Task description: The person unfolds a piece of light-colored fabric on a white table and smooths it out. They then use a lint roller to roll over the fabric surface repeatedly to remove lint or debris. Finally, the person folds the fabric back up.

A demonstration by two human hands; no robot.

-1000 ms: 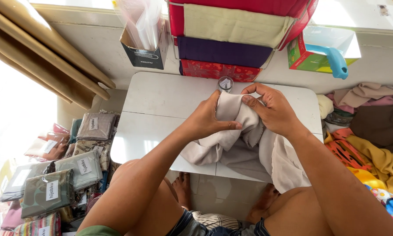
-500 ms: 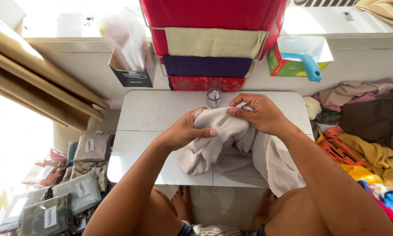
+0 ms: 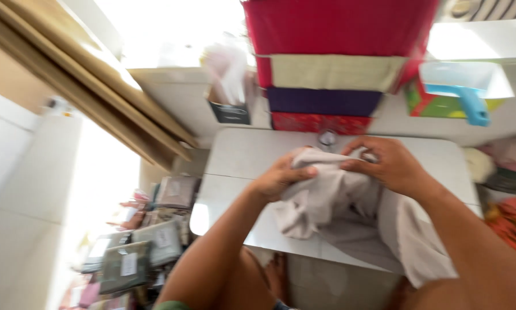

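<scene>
Head view, looking down on a small white table with rounded corners, pushed against a pale wall ledge. Under both hands, a pale grey cloth, bunched at the middle of the tabletop and spilling over the near edge toward the lap. Left hand clamped on the cloth's left fold, thumb on top, fingers curled under. Right hand pinching the upper edge of the same cloth, just beside the left, fingertips almost meeting. Just beyond the knuckles, a small round silvery object, blurred, kind not readable. Farther beyond the hands, a stack of folded fabric boxes in red, beige and purple. Beyond and left of the left hand, a dark open carton holding a clear plastic bag. Beyond and right of the right hand, a green-and-red box with a blue handle-like piece on it. Far left, slanted wooden boards; down left of the left forearm, packets of wrapped cloth on the floor. Right of the right arm, heaped coloured garments. Against half a second ago: view swung left and blurred, more white floor showing at the left, grip on the cloth unchanged, hands drawn slightly closer together.
</scene>
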